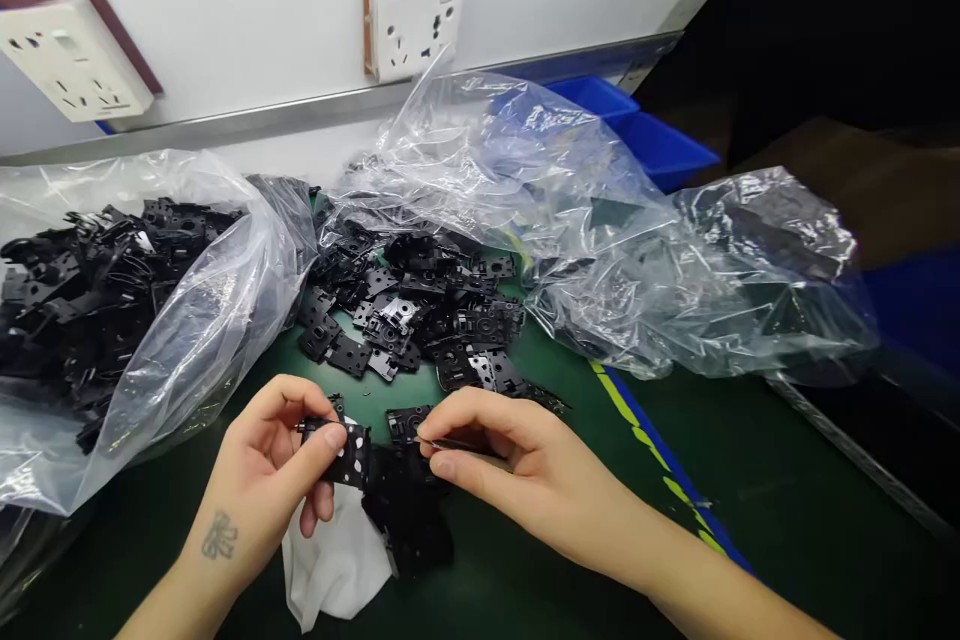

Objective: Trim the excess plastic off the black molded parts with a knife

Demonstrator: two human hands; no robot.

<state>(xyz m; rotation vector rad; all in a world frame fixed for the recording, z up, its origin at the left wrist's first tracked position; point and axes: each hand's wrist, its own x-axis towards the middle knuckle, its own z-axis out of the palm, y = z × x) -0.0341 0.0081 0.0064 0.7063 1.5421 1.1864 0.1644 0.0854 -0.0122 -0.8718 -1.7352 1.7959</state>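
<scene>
My left hand [281,455] pinches a flat black plastic part [351,455] between thumb and fingers; several holes in the part show white. To its right, my right hand [495,450] is closed on a thin, dark, pointed tool [461,446], whose tip is near another black part [405,423]. Below and between the hands lies a stack of black parts [411,520]. A white cloth [334,560] lies beneath my left hand, beside that stack.
Beyond my hands, black parts [420,295] are heaped on the green table [585,480]. An open clear bag [225,320] of black parts is at the left. Crumpled clear plastic [600,260] lies right of the heap, before blue bins [664,145]. Sockets [416,10] are on the wall.
</scene>
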